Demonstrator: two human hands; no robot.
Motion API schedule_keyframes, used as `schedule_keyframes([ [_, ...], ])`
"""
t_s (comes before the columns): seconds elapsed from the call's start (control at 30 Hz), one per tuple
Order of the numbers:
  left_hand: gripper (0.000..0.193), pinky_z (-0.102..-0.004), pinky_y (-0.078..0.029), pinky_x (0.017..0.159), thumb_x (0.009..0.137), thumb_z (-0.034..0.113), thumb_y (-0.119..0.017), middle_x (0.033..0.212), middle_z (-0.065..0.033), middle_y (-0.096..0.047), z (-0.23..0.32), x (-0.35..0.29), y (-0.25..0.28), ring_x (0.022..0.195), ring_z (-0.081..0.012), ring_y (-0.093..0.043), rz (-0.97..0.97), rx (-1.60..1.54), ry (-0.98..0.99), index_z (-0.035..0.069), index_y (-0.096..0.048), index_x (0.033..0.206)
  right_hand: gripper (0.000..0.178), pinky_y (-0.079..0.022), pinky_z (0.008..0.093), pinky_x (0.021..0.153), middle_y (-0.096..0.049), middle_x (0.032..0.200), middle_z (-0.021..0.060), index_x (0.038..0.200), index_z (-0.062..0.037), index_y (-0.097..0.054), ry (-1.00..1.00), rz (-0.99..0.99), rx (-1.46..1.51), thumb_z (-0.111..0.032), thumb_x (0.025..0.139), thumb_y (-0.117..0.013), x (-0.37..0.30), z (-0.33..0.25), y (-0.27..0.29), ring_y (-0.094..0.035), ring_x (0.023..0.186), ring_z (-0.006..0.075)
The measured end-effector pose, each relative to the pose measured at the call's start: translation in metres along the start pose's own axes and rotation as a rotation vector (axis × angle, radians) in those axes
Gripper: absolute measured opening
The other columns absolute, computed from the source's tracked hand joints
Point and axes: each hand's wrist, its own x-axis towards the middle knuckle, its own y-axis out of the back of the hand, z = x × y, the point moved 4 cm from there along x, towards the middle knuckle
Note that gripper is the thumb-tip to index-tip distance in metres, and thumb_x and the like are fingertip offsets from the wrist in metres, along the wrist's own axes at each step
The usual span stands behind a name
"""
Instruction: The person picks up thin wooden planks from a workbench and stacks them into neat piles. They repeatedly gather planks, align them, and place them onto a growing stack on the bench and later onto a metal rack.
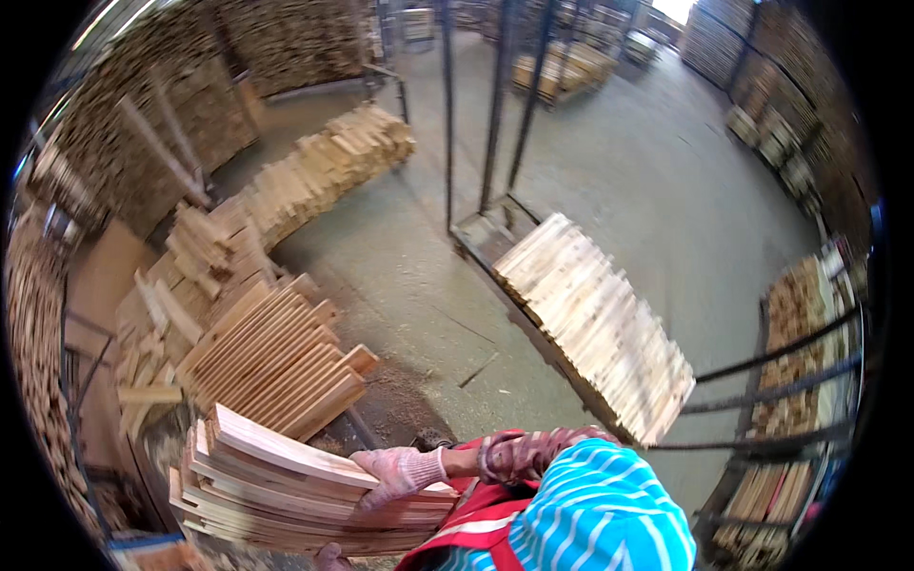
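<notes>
Right hand (395,473): curled, gripping board bundle (286,481), 7 o'clock | Left hand (331,557): bundle's lower edge, mostly hidden, grip indeterminable | Board row (600,333): 4 o'clock

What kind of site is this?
Looks like a lumber warehouse or woodworking shop, though I can't say which. Evidence: tall wood stacks along the walls, boards under a gloved hand, and what looks like sawdust on the floor.
</notes>
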Motion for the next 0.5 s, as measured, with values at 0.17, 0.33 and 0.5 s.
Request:
schedule_keyframes([
  [0.17,0.038,-0.0324,-0.057,0.073,0.084,0.007,-0.064,0.104,-0.0086,-0.068,0.013,0.037,-0.077,0.087,-0.0215,-0.068,-0.239,0.076,0.004,-0.001,-0.059,0.121,0.073,-0.049,0.0427,0.092,-0.066,0.113,0.0209,0.127,-0.0049,-0.052,-0.142,0.327,0.114,-0.048,0.074,-0.077,-0.071,0.047,0.049,-0.063,0.111,0.0356],
  [0.33,0.039,-0.0324,-0.058,0.073,0.084,0.007,-0.064,0.104,-0.0088,-0.068,0.047,0.077,-0.170,0.087,-0.0216,-0.068,-0.410,0.181,-0.024,-0.001,-0.059,0.122,0.069,-0.049,0.0438,0.091,-0.067,0.111,0.0206,0.126,-0.0067,-0.053,-0.244,0.526,0.279,-0.047,0.076,-0.076,-0.105,0.079,0.105,-0.064,0.108,0.0363],
  [0.5,0.040,-0.0325,-0.058,0.073,0.083,0.006,-0.064,0.104,-0.0090,-0.068,0.079,0.123,-0.297,0.087,-0.0216,-0.068,-0.552,0.286,-0.031,-0.001,-0.058,0.122,0.062,-0.049,0.0448,0.087,-0.068,0.105,0.0210,0.121,-0.0065,-0.054,-0.242,0.700,0.358,-0.046,0.077,-0.073,-0.116,0.135,0.186,-0.065,0.102,0.0358],
])
